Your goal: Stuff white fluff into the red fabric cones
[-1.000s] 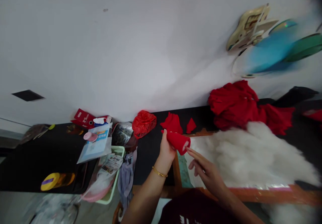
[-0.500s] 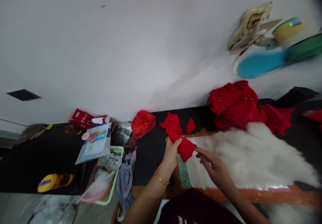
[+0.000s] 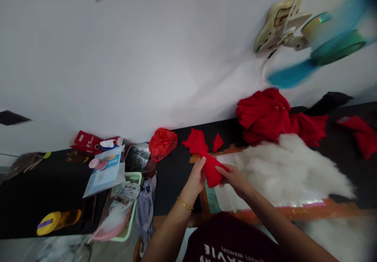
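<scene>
A black table (image 3: pixel 173 179) lines the white wall (image 3: pixel 141 65) behind the held red cloth (image 3: pixel 212 171)

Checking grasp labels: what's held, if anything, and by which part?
A red fabric piece, in both hands: the left hand grips its left side, the right hand its right edge near the wider end.
</scene>
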`<state>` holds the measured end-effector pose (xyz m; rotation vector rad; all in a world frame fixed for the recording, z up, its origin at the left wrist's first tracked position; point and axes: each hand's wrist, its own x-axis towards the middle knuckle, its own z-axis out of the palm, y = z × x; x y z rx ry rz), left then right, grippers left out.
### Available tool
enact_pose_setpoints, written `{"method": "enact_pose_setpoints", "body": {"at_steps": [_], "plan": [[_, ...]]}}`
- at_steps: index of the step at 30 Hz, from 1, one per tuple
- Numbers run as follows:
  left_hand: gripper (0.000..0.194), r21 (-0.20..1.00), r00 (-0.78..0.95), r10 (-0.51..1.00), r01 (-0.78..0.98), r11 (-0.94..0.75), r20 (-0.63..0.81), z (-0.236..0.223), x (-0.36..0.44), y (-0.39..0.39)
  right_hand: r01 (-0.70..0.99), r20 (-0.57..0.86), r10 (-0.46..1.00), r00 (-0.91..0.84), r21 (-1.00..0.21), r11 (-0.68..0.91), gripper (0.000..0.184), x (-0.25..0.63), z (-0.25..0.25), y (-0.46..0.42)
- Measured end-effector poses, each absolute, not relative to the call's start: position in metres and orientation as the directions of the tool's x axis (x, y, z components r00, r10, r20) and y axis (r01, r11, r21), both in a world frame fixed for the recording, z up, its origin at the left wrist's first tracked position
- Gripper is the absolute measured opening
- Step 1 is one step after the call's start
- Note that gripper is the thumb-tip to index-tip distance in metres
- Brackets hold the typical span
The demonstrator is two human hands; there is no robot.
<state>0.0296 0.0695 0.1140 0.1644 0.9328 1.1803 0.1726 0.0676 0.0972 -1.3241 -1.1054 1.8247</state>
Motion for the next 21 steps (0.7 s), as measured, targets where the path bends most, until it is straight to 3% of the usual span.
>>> {"method": "enact_pose_setpoints", "body": {"at_steps": [3, 6, 10, 13, 15, 18, 21], "plan": [[0.043, 0.533, 0.154, 0.855, -0.723, 0.439, -0.495, 0.11, 0.027, 0.069, 0.092, -0.467, 0.804, -0.368, -0.879, -0.469, 0.048, 0.168, 0.1, 0.066], [0.03, 0.474, 0.108, 0.85, -0.79, 0.388, -0.515, 0.108, 0.021, 0.074, 0.169, -0.409, 0.854, -0.322, -0.912, -0.373, 0.049, 0.174, 0.1, 0.063], [0.035, 0.374, 0.088, 0.837, -0.866, 0.332, -0.54, 0.102, 0.007, 0.082, 0.397, -0.01, 0.997, -0.078, -0.918, 0.022, 0.034, 0.192, 0.101, 0.052], [0.038, 0.385, 0.029, 0.809, -0.869, 0.31, -0.587, 0.101, 0.006, 0.082, 0.483, 0.277, 0.938, -0.21, -0.805, 0.346, 0.023, 0.192, 0.104, 0.044], [0.037, 0.382, 0.031, 0.788, -0.862, 0.332, -0.615, 0.103, 0.011, 0.08, 0.504, 0.375, 0.858, -0.352, -0.696, 0.511, 0.028, 0.183, 0.106, 0.043], [0.029, 0.377, 0.054, 0.752, -0.84, 0.39, -0.657, 0.11, 0.023, 0.075, 0.629, 0.368, 0.819, -0.441, -0.524, 0.574, 0.032, 0.166, 0.101, 0.048], [0.018, 0.395, 0.052, 0.73, -0.813, 0.427, -0.682, 0.11, 0.034, 0.07, 0.736, 0.298, 0.837, -0.458, -0.4, 0.546, 0.021, 0.156, 0.089, 0.054]]}}
